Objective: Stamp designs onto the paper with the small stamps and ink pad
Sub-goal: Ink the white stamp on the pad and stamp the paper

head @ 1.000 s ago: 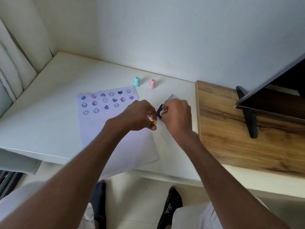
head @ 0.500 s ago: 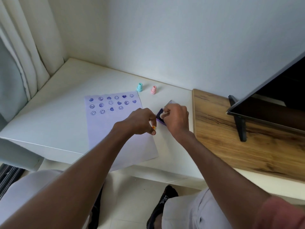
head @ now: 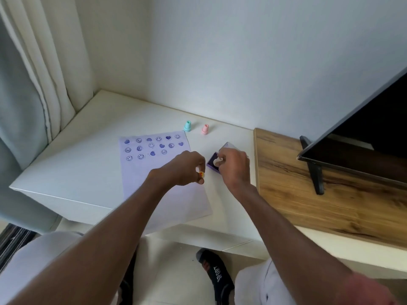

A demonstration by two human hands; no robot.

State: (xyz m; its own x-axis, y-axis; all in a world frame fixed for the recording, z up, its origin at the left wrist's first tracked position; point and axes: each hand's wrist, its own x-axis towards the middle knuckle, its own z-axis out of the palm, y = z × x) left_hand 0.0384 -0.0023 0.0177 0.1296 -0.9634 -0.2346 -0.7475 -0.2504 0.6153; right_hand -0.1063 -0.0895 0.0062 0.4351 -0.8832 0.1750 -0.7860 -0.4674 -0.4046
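Purple ink pad [head: 213,162] just right of the paper [head: 154,172]: right hand [head: 233,167] pinches a white stamp [head: 218,161] onto it; left hand [head: 185,169] pinches an orange-tipped stamp [head: 201,174]. Over-inking risks blotched prints; the light pad may skid.

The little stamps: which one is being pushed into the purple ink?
The white stamp, pinched by the right hand on the ink pad. The teal stamp and pink stamp stand untouched.

Right hand [head: 233,166] stays on the ink pad [head: 213,164] but now shows more of the white stamp [head: 218,161] pressed into it. Left hand [head: 187,168] drifts slightly off the pad, small piece [head: 201,174] still pinched.
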